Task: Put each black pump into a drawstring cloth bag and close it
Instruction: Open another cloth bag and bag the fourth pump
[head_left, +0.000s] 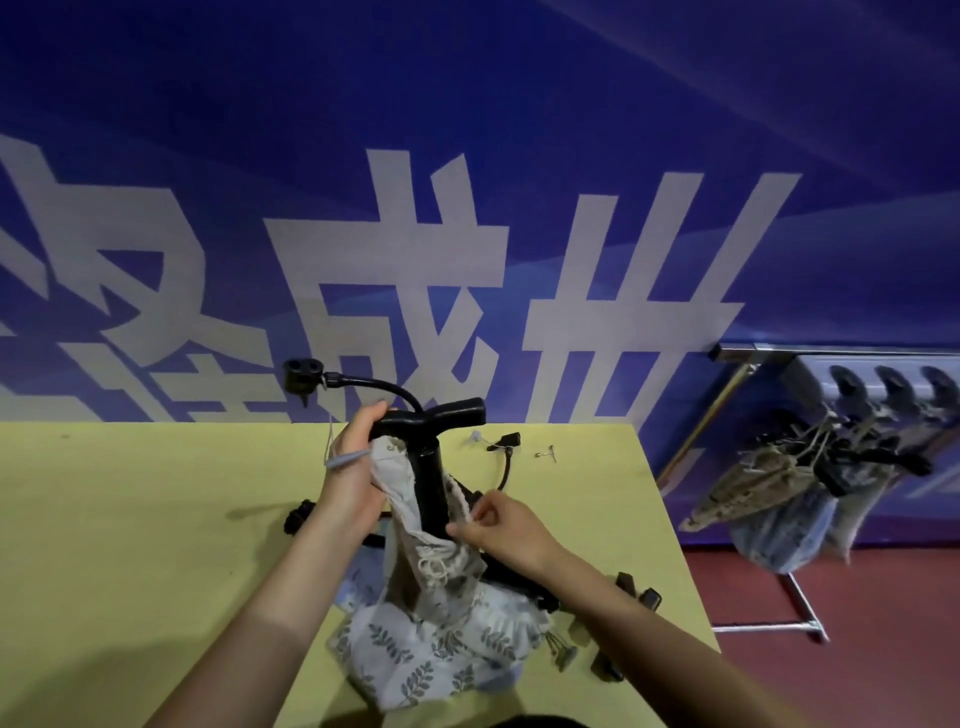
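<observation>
**Stiff pump, soft bag**

Clearly the black pump (429, 467) is rigid and upright, its barrel already inside the drawstring bag (415, 545) on the yellow table (130, 519), T-handle and springy hose (374, 387) poking out. Left hand (358, 457) grasps the handle and bag rim; right hand (498, 525) pinches the limp rim opposite. Judging by looks, the cloth will snag, so pull at the rim. More leaf-print bags (441, 639) and loose small fittings (545, 453) crowd nearby; a rack (753, 358) of filled bags stands well apart.
</observation>
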